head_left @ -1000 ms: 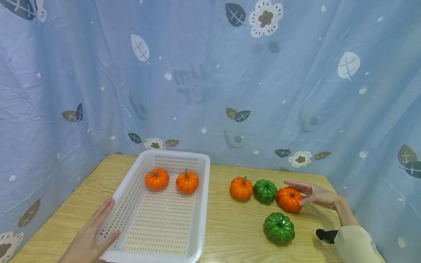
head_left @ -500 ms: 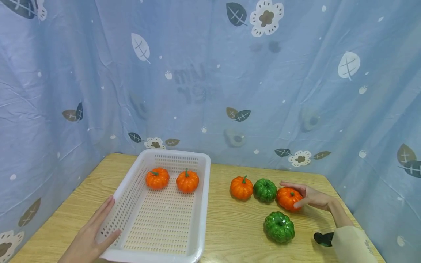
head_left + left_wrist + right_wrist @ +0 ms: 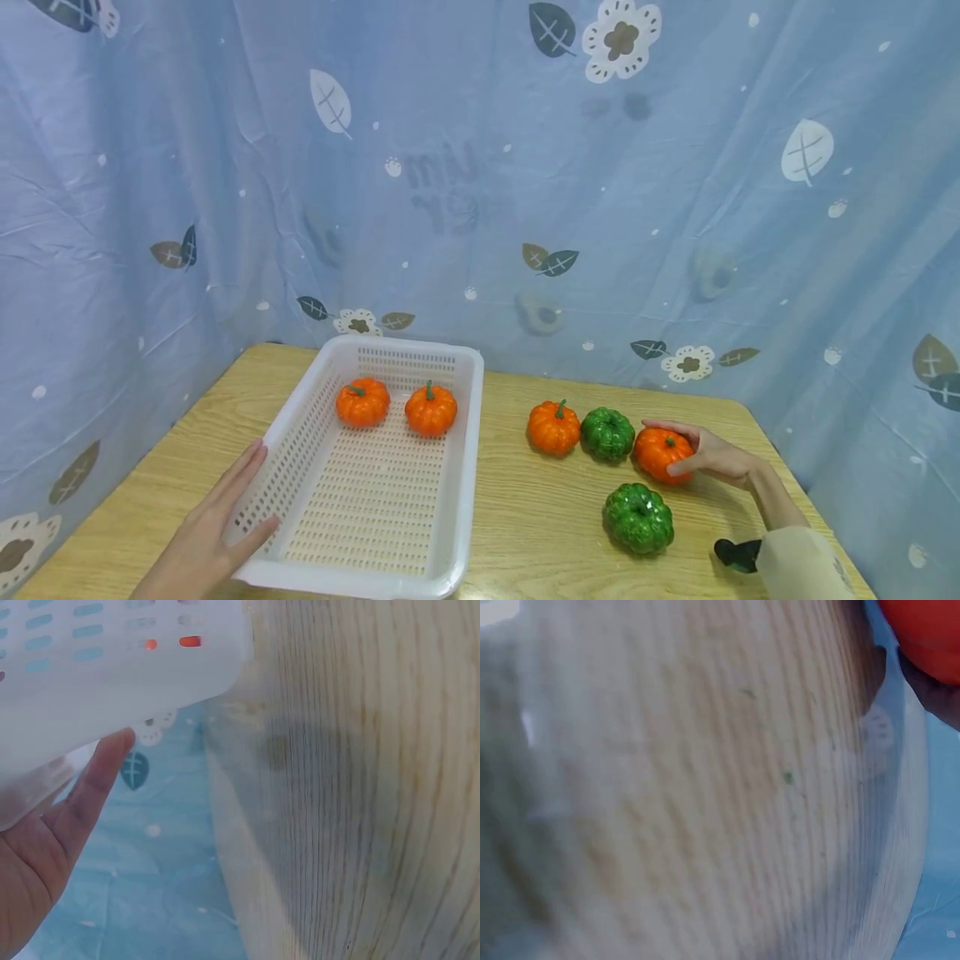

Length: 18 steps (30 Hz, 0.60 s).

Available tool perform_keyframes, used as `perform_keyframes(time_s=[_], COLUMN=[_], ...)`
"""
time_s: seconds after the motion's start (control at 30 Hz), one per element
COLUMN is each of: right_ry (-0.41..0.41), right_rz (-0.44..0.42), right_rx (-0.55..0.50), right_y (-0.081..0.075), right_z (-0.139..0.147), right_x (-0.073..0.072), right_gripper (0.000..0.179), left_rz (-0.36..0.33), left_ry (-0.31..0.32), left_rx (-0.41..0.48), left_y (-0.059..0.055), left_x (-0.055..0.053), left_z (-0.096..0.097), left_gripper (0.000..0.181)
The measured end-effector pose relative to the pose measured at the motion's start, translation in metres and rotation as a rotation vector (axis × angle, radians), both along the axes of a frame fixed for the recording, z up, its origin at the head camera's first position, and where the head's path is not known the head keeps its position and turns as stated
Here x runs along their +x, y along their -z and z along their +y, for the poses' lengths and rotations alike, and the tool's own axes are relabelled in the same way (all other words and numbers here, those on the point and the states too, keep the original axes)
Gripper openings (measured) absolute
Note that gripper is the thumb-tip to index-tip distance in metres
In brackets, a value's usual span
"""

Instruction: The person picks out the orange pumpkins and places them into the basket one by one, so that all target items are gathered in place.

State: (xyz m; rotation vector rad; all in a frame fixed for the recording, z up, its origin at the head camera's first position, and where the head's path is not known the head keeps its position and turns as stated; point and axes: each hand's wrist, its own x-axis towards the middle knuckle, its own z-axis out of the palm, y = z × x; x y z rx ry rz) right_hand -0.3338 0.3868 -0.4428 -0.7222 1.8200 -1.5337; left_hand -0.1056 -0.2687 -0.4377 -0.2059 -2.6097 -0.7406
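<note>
My right hand (image 3: 712, 457) grips an orange pumpkin (image 3: 658, 452), its thumb in front and its fingers reaching behind. In the right wrist view, part of this orange pumpkin (image 3: 930, 637) shows at the top right corner with a finger (image 3: 934, 696) against it. To its left sit a green pumpkin (image 3: 607, 434) and another orange pumpkin (image 3: 553, 428); a second green pumpkin (image 3: 639, 518) lies nearer. With straight fingers, my left hand (image 3: 198, 533) rests along the left side of a white plastic basket (image 3: 471, 467). Two orange pumpkins (image 3: 363, 402) are at the basket's far end.
Everything stands on a wood-grain table (image 3: 540, 533). A blue patterned curtain (image 3: 450, 167) hangs behind it and along both sides. Under the right sleeve (image 3: 802, 562), a dark object (image 3: 738, 555) shows by the wrist.
The right hand has moved slightly left and closed its thumb and fingers around the orange pumpkin. My left hand stays at the basket. The head view has shifted slightly.
</note>
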Motion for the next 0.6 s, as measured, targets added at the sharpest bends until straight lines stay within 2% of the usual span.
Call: perform_keyframes(time_s=[0.07, 0.2, 0.4, 0.6], right_ry=[0.039, 0.097, 0.146, 0.213], right_rz=[-0.015, 0.012, 0.046, 0.097], right_rx=[-0.015, -0.026, -0.038, -0.034], right_y=[-0.001, 0.0, 0.002, -0.002], right_z=[-0.003, -0.006, -0.007, -0.009], right_x=[0.003, 0.01, 0.019, 0.031], right_gripper=[0.068, 0.062, 0.059, 0.059], left_rz=[0.016, 0.069, 0.12, 0.11], left_ry=[0.008, 0.025, 0.06, 0.069], left_rx=[0.0, -0.004, 0.007, 0.016], left_y=[-0.001, -0.002, -0.003, -0.002], left_x=[0.0, -0.002, -0.002, -0.002], left_z=[0.0, 0.001, 0.0, -0.001], left_gripper=[0.09, 0.091, 0.091, 0.091])
